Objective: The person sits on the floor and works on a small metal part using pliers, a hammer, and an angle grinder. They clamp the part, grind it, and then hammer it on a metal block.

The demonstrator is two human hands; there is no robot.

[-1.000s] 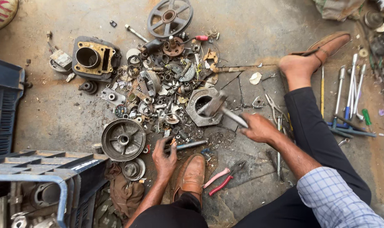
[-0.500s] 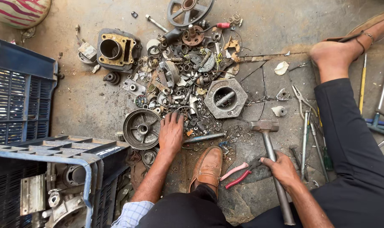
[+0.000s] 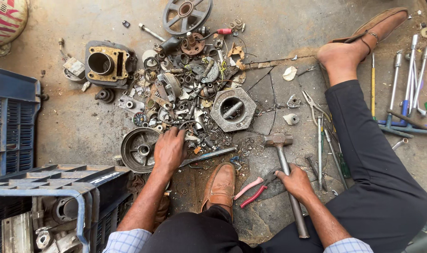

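Down at the near edge of the scrap heap, the left hand (image 3: 170, 149) is spread palm-down, fingers curled into the small metal bits, nothing clearly gripped that I can make out, just raking among them beside the round brake drum (image 3: 139, 150). Over on the other side, the right hand (image 3: 297, 182) is closed around the handle of the hammer (image 3: 284, 174), whose steel head lies flat on the cracked floor (image 3: 269, 84), pink-handled pliers (image 3: 253, 189) just beside the knuckles. Now the risks, as I judge them: those fingers are deep in sharp washers, springs and wire, so a cut or a snag looks likely if the hand drags quickly; the loose bolt (image 3: 207, 156) near the brown shoe (image 3: 219, 185) could roll underfoot; and if the hammer comes up while the left hand is in the pile, a glancing blow or flying chips off the six-sided metal block (image 3: 233, 109) are a real worry. Against half a second ago, the left hand has pushed a touch further into the heap, the right hand has moved up the hammer handle nearer the head, and the view has dropped slightly.
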